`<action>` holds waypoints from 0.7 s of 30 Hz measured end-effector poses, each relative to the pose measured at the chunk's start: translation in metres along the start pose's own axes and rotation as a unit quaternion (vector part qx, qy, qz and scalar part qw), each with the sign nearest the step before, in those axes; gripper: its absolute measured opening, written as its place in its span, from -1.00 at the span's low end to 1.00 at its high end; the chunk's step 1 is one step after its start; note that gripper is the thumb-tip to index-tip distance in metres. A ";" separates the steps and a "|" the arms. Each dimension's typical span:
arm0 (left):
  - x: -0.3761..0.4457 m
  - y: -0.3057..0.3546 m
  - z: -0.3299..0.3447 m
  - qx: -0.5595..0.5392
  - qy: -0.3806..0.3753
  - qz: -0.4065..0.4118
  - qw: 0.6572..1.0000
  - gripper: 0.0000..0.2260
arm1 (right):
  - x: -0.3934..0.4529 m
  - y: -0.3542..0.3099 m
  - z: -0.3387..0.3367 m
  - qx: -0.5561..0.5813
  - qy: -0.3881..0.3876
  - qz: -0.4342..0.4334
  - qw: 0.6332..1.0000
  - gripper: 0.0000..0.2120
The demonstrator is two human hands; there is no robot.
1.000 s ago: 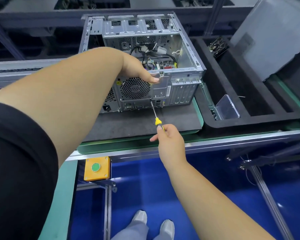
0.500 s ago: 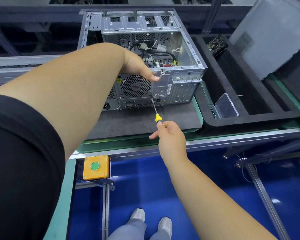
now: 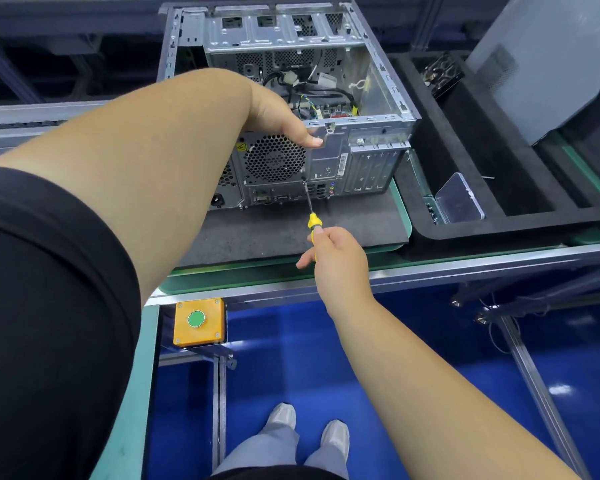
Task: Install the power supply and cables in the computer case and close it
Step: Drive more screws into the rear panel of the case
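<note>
The open computer case (image 3: 378, 133) lies on its side on a dark foam mat (image 3: 343, 230), rear panel towards me. Black and coloured cables (image 3: 312, 98) lie loose inside. The power supply's socket (image 3: 217, 199) shows at the rear panel's lower left; my left forearm hides most of that corner. My left hand (image 3: 278, 116) grips the case's upper rear edge, thumb flat on the panel above the round fan grille (image 3: 274, 164), fingers hidden inside. My right hand (image 3: 336, 258) holds a yellow-handled screwdriver (image 3: 311, 221), its tip on the rear panel just below the grille.
A grey side panel (image 3: 541, 64) leans at the right over a black foam tray (image 3: 499, 225), which holds a clear plastic box (image 3: 459, 199). A yellow box with a green button (image 3: 198, 320) hangs under the bench's front rail. My feet stand on the blue floor.
Almost nothing: the screwdriver tip stays at the same spot under the fan grille and my left hand keeps its grip. Only the camera's view has shifted slightly.
</note>
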State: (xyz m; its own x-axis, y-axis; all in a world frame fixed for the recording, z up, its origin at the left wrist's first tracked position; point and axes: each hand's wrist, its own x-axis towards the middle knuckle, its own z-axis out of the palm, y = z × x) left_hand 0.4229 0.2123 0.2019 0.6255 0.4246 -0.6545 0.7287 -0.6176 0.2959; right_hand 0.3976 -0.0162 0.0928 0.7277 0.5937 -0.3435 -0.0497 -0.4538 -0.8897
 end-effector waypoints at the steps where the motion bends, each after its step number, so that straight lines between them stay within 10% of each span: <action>1: 0.000 0.000 0.000 0.001 -0.004 0.001 1.000 -0.22 | 0.000 0.000 0.001 0.002 -0.003 0.001 1.000 -0.73; 21: -0.001 0.003 -0.001 0.046 0.003 0.000 0.999 -0.10 | 0.014 -0.015 0.007 0.153 -0.016 0.146 0.977 -0.73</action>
State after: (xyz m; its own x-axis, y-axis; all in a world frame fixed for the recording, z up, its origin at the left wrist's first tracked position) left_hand 0.4248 0.2108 0.2043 0.6273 0.4291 -0.6499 0.7007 -0.6752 0.2306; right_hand 0.4035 0.0042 0.0995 0.6300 0.4918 -0.6010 -0.4579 -0.3898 -0.7990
